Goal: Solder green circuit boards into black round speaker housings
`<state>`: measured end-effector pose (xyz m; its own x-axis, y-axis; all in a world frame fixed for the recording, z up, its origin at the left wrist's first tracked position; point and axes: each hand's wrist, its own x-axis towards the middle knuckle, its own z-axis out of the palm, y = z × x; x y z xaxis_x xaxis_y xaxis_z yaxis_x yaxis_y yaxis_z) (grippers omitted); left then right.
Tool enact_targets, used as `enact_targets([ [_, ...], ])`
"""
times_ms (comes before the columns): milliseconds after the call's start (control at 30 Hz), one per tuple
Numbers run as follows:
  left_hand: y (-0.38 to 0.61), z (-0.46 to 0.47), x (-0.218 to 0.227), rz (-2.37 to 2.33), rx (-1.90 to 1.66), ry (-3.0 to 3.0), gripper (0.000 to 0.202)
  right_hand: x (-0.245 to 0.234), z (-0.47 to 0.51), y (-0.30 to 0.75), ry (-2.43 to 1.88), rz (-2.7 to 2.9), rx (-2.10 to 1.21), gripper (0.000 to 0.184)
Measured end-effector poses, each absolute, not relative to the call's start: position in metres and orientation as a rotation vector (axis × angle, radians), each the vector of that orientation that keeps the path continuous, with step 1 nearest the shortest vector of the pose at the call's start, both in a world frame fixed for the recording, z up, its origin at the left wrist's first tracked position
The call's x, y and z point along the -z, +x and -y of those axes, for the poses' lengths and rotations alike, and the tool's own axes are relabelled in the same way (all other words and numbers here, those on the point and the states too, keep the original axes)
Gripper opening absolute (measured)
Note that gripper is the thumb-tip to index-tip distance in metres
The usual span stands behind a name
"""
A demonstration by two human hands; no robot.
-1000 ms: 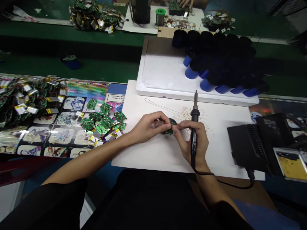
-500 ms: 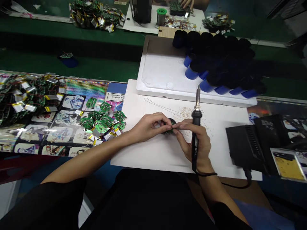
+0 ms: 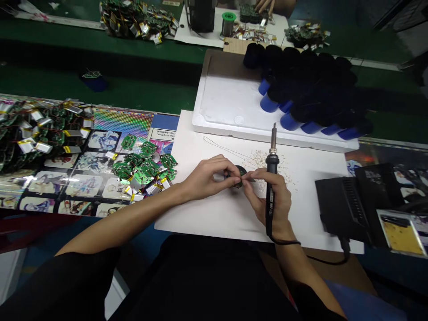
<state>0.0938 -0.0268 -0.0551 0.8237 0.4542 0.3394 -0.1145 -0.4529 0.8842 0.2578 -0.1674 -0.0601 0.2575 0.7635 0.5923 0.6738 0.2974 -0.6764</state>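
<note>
Two bare hands work together near the middle of the white sheet [image 3: 214, 218]. Left hand [image 3: 207, 176]: fingers curled and closed, thumb and fingertips pinching a small green circuit board [image 3: 238, 178] joined to a dark round part; the fingers hide most of it, so its exact form cannot be told. Right hand [image 3: 272, 198]: clenched around the black handle of a soldering iron [image 3: 271, 187], whose metal tip [image 3: 274, 133] points up and away, clear of the board. The right fingertips [image 3: 249, 177] reach across and touch the board, meeting the left fingers.

Beside the hands, solder crumbs [image 3: 267, 160] are scattered and a thin wire loop [image 3: 220, 147] lies on the sheet. Past its far edge sits a white foam tray [image 3: 214, 89] bearing a packed group of blue cylinders with black caps [image 3: 289, 121]. Off the sheet's left edge, green circuit boards with silver batteries [image 3: 143, 169] lie heaped on a printed mat [image 3: 122, 122]. Off the right edge stands a black soldering station [image 3: 341, 207]. At the far counter, a co-worker's hand [image 3: 264, 5] rests near a solder spool [image 3: 228, 24].
</note>
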Motion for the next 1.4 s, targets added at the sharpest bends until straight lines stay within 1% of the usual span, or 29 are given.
enact_targets([
  [200,0.091,0.021,0.048,-0.247,-0.558,2.01,0.009,0.063,0.174,0.261,-1.455,1.494,-0.127,0.04],
  [400,0.087,0.011,0.049,-0.149,-0.474,2.192,0.009,0.064,0.179,0.267,-1.466,1.641,-0.084,0.048],
  [533,0.087,0.009,0.052,-0.141,-0.415,2.285,0.011,0.068,0.177,0.268,-1.464,1.716,-0.032,0.047],
  [600,0.088,0.01,0.053,-0.144,-0.408,2.299,0.012,0.066,0.178,0.27,-1.457,1.714,-0.088,0.042],
  [700,0.089,0.011,0.055,-0.141,-0.414,2.313,0.012,0.055,0.185,0.275,-1.458,1.621,-0.222,0.023],
  [733,0.089,0.011,0.055,-0.14,-0.416,2.313,0.012,0.05,0.188,0.277,-1.443,1.537,-0.271,0.021],
  [867,0.089,0.01,0.057,-0.135,-0.436,2.299,0.011,0.026,0.198,0.289,-1.319,1.157,-0.462,0.041],
  [900,0.089,0.01,0.057,-0.134,-0.441,2.296,0.011,0.022,0.2,0.293,-1.336,1.12,-0.509,0.04],
  [967,0.089,0.01,0.058,-0.139,-0.449,2.288,0.01,0.015,0.204,0.298,-1.456,1.113,-0.551,0.031],
  [1000,0.089,0.01,0.058,-0.143,-0.449,2.283,0.01,0.013,0.206,0.3,-1.529,1.122,-0.529,0.026],
  [1067,0.089,0.011,0.059,-0.151,-0.45,2.272,0.01,0.012,0.209,0.301,-1.619,1.133,-0.381,0.018],
  [1133,0.089,0.011,0.059,-0.15,-0.453,2.266,0.01,0.013,0.209,0.298,-1.61,1.129,-0.191,0.012],
  [1200,0.089,0.01,0.059,-0.145,-0.453,2.263,0.01,0.014,0.208,0.295,-1.564,1.087,-0.085,0.004],
  [1333,0.089,0.01,0.058,-0.131,-0.459,2.259,0.012,0.018,0.205,0.293,-1.571,1.041,-0.113,0.011],
  [1400,0.089,0.01,0.058,-0.128,-0.467,2.26,0.011,0.02,0.204,0.297,-1.591,1.103,-0.157,0.009],
])
